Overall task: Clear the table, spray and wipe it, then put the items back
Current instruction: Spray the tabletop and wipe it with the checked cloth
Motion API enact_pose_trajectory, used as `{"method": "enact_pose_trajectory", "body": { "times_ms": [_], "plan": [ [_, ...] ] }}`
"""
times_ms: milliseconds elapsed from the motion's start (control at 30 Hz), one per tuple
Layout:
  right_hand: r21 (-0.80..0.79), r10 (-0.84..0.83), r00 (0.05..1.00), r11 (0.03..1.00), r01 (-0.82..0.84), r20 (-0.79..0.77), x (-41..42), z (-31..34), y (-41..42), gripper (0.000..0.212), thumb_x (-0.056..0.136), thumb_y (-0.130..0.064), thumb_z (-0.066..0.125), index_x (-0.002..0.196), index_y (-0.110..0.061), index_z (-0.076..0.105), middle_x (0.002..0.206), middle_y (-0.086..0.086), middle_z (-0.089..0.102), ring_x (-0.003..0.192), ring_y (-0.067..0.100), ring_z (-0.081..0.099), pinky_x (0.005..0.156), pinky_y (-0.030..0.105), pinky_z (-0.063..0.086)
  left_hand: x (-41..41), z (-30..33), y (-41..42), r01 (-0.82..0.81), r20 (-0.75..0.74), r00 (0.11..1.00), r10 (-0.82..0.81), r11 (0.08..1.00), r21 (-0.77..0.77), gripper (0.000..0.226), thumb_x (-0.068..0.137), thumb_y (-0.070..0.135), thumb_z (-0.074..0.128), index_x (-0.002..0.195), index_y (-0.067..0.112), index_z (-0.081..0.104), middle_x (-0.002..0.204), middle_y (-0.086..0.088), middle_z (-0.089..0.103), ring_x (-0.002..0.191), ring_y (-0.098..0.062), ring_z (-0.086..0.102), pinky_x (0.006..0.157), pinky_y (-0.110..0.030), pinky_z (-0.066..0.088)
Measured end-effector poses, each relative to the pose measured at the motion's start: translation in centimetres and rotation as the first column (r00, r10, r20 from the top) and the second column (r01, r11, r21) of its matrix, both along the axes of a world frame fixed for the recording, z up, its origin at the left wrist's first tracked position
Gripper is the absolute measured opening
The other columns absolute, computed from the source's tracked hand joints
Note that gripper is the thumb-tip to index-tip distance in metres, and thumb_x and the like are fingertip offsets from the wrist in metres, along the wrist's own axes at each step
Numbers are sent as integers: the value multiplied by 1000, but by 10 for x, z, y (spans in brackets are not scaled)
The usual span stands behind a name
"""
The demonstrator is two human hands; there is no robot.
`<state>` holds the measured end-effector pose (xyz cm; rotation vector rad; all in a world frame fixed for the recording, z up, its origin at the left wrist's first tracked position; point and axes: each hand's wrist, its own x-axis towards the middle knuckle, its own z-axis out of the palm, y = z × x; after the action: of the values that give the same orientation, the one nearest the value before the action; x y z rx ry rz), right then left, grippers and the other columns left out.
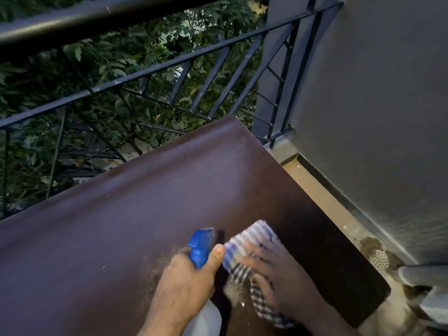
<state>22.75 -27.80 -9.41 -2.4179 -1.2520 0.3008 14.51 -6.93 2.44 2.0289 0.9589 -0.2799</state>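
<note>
A dark brown table (pixel 135 214) fills the lower half of the view, with a pale dusty haze across its far part. My left hand (pixel 186 282) grips a spray bottle (pixel 201 248) with a blue trigger head and a white body, held low over the near side of the table. Just right of it, my right hand (pixel 274 275) lies flat with fingers spread on a blue-and-white striped and checked cloth (pixel 249 241), pressing it against the tabletop. The cloth looks blurred.
A black metal railing (pixel 155 69) runs along the table's far edge, with green foliage behind it. A grey wall (pixel 375 117) stands to the right. Between table and wall is a narrow strip of floor with a round drain (pixel 379 258).
</note>
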Motion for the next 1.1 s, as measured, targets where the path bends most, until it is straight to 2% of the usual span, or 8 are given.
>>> {"method": "enact_pose_trajectory", "body": {
  "times_ms": [167,400,633,800,900,967,1033,1100],
  "plan": [
    [4,-236,971,972,236,43,87,5,58,49,95,-20,48,144,-22,53,154,3,46,149,28,28,123,51,12,5,-3,5,-38,4,999,38,999,-12,62,86,71,50,73,11,64,56,4,73,49,0,64,59,-26,43],
    [-33,-295,952,954,298,81,153,2,116,52,102,-28,43,153,-33,35,162,-1,31,153,26,14,125,48,2,30,-15,14,-50,-33,998,50,998,23,68,86,73,50,71,9,67,56,5,73,53,-4,65,59,-26,44],
    [-43,-137,989,989,139,47,68,14,69,60,88,-17,45,147,-25,48,156,5,42,149,32,27,122,55,16,14,-19,5,-32,-24,999,32,999,9,61,86,71,53,75,12,64,59,3,74,56,-8,67,62,-29,46],
    [-9,155,985,988,-155,70,-34,6,28,51,96,-27,41,147,-25,47,160,0,34,154,30,9,122,55,12,-9,-16,-3,12,-18,1000,-13,1000,-18,58,87,66,57,70,10,61,56,-3,71,53,-13,64,59,-28,45],
    [-77,159,984,985,-154,76,-110,-11,13,45,104,-42,24,136,-42,55,151,-12,48,154,20,12,120,35,26,-24,-14,-8,27,2,1000,-27,999,-34,53,85,66,59,68,16,56,56,2,61,60,-20,61,60,-31,43],
    [-116,17,996,993,-7,88,-132,-8,10,51,102,-52,15,150,-46,32,158,-19,34,152,9,9,113,20,32,-34,-12,-10,49,10,999,-48,998,-42,52,85,67,59,66,19,54,52,6,58,57,-17,59,57,-30,41],
    [-25,55,972,998,-51,229,-135,-6,12,48,108,-42,21,155,-34,22,164,-9,24,153,15,16,121,31,25,-44,-9,-12,73,15,997,-73,997,-40,53,84,68,59,64,20,53,50,6,55,55,-17,56,56,-30,39],
    [49,125,972,989,-137,197,-115,1,18,36,106,-28,37,140,-27,48,153,-3,46,152,26,21,122,46,22,-50,-7,-11,87,14,996,-87,996,-32,54,85,68,59,64,18,54,54,2,60,59,-20,59,59,-31,43]
  ]
}}
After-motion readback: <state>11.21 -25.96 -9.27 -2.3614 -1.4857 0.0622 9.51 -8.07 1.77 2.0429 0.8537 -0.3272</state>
